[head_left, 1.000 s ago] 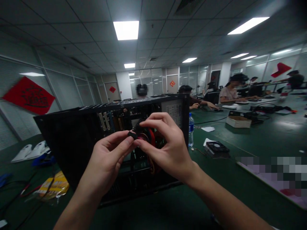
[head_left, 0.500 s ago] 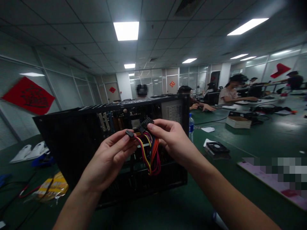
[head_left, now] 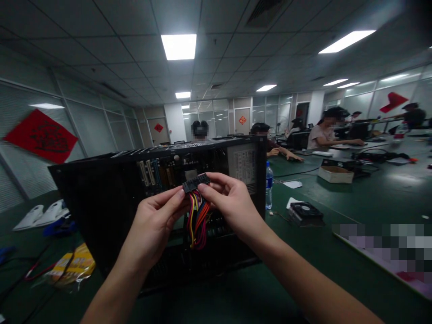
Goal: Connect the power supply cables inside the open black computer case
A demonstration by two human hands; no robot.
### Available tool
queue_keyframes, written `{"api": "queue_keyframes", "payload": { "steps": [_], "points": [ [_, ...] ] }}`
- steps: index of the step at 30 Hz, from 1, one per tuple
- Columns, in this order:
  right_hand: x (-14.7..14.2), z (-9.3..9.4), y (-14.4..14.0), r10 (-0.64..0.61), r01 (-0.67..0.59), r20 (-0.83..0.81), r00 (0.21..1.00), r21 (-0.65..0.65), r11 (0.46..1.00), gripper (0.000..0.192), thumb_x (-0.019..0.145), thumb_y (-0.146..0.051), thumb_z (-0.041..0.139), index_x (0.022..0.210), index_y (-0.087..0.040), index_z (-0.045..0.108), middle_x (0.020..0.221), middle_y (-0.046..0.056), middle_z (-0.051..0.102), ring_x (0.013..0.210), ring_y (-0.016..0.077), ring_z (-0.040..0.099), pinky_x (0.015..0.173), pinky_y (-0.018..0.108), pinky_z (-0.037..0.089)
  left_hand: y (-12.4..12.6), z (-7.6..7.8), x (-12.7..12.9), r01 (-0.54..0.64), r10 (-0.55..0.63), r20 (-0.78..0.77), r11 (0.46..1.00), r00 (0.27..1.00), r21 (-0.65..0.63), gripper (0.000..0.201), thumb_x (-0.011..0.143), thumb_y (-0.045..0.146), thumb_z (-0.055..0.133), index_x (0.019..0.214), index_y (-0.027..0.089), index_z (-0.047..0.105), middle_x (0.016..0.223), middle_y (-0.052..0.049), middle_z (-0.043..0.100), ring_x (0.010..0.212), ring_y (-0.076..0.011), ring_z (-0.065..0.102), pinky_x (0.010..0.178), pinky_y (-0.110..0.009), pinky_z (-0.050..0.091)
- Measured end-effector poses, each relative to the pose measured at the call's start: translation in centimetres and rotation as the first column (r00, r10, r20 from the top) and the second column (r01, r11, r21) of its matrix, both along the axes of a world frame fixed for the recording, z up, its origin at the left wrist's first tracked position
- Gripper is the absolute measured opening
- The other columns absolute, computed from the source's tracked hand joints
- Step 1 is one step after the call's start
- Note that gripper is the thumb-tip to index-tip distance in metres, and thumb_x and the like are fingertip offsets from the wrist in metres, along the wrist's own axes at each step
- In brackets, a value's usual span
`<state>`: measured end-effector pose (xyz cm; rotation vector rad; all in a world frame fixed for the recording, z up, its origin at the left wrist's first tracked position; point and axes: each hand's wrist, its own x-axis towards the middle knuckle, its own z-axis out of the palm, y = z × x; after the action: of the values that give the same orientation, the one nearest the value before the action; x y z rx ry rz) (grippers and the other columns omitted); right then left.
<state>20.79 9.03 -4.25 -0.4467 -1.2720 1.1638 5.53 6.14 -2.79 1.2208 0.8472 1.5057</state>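
Observation:
My left hand point(head_left: 151, 222) pinches the small black power connector point(head_left: 187, 186) of a cable between thumb and fingers. The large multi-pin power connector point(head_left: 201, 178) is gripped in my right hand point(head_left: 232, 200). Both connectors now sit side by side, touching in one row; whether they are locked together I cannot tell. Yellow, red, orange and dark wires point(head_left: 197, 220) hang from them in a loop. Just behind my hands stands an open black computer case point(head_left: 97, 202). Inside it show a motherboard with slots point(head_left: 148, 173) and a labelled power supply point(head_left: 243, 164).
On the green table point(head_left: 290, 270) a water bottle point(head_left: 269, 186) stands right of the case. Beyond it are a black CPU cooler fan point(head_left: 306, 211) and an open box point(head_left: 335, 174). A yellow packet point(head_left: 76, 265) and cables lie left. Several people sit farther back.
The two connectors, apart before, have come together side by side. My right hand has moved slightly left and down, and the wire loop has swung left.

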Motion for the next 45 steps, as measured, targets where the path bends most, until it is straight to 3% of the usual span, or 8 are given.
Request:
{"api": "queue_keyframes", "payload": {
  "steps": [11,20,27,33,37,41,45],
  "points": [
    [-0.5,-0.4,0.2,-0.149,0.147,0.021,0.989,0.076,0.986,0.036,0.071,-0.037,0.078,0.099,-0.016,0.066,0.078,0.001,0.067,0.072,0.0148,0.064,0.066,0.027,0.053,0.4,-1.1,-0.9,-0.069,0.09,-0.256,0.994,0.963,0.088,0.046,0.075,0.044,0.076,0.112,0.017,0.073,0.103,-0.01,0.076,0.1,-0.0248,0.07,0.091,-0.031,0.054],
    [-0.7,-0.8,0.4,-0.104,0.106,-0.022,0.994,0.138,0.985,0.028,0.076,-0.031,0.074,0.099,-0.018,0.068,0.086,0.002,0.071,0.079,0.015,0.065,0.074,0.028,0.054,0.5,-1.0,-0.5,-0.057,0.095,-0.311,0.99,0.946,0.131,0.047,0.077,0.046,0.073,0.115,0.017,0.072,0.104,-0.009,0.076,0.099,-0.0259,0.069,0.098,-0.038,0.05],
    [-0.9,-1.2,0.9,-0.072,0.073,-0.017,0.997,0.089,0.993,0.032,0.075,-0.036,0.074,0.101,-0.018,0.067,0.093,0.004,0.072,0.086,0.0174,0.067,0.079,0.03,0.054,0.3,-0.9,0.1,-0.131,0.175,-0.31,0.979,0.934,0.159,0.047,0.075,0.046,0.075,0.111,0.017,0.074,0.1,-0.008,0.077,0.098,-0.0263,0.07,0.095,-0.037,0.052],
    [-1.1,-1.5,1.3,-0.048,0.043,0.058,0.997,0.077,0.996,0.026,0.079,-0.042,0.07,0.085,-0.017,0.065,0.077,0.0,0.067,0.068,0.0119,0.061,0.062,0.023,0.05,0.6,-1.2,0.2,-0.222,0.28,-0.322,0.953,0.905,0.205,0.047,0.072,0.045,0.077,0.109,0.017,0.075,0.103,-0.008,0.077,0.1,-0.0262,0.069,0.091,-0.033,0.054],
    [-0.9,-1.6,1.7,-0.061,0.051,0.108,0.992,0.092,0.994,0.03,0.081,-0.046,0.067,0.081,-0.017,0.062,0.068,-0.002,0.061,0.06,0.0103,0.055,0.053,0.021,0.044,0.5,-1.0,0.3,-0.164,0.229,-0.363,0.966,0.903,0.202,0.047,0.073,0.044,0.076,0.11,0.016,0.074,0.105,-0.008,0.076,0.103,-0.0286,0.068,0.091,-0.035,0.055],
    [-0.6,-2.0,2.0,-0.194,0.162,0.15,0.97,0.203,0.966,0.025,0.087,-0.042,0.062,0.087,-0.017,0.061,0.074,-0.001,0.062,0.065,0.0118,0.056,0.057,0.022,0.043,0.5,-0.9,0.1,-0.098,0.193,-0.453,0.97,0.871,0.224,0.041,0.074,0.039,0.076,0.112,0.021,0.074,0.112,-0.004,0.074,0.108,-0.0262,0.066,0.093,-0.031,0.053],
    [-0.6,-2.8,2.3,-0.448,0.326,0.262,0.855,0.401,0.856,0.019,0.092,-0.036,0.057,0.093,-0.018,0.061,0.075,0.0,0.062,0.065,0.0136,0.056,0.059,0.025,0.041,1.0,-0.9,-0.2,-0.03,0.129,-0.557,0.983,0.82,0.184,0.032,0.078,0.038,0.072,0.104,0.021,0.077,0.102,-0.003,0.077,0.1,-0.0257,0.068,0.087,-0.03,0.054]
  ]
}}
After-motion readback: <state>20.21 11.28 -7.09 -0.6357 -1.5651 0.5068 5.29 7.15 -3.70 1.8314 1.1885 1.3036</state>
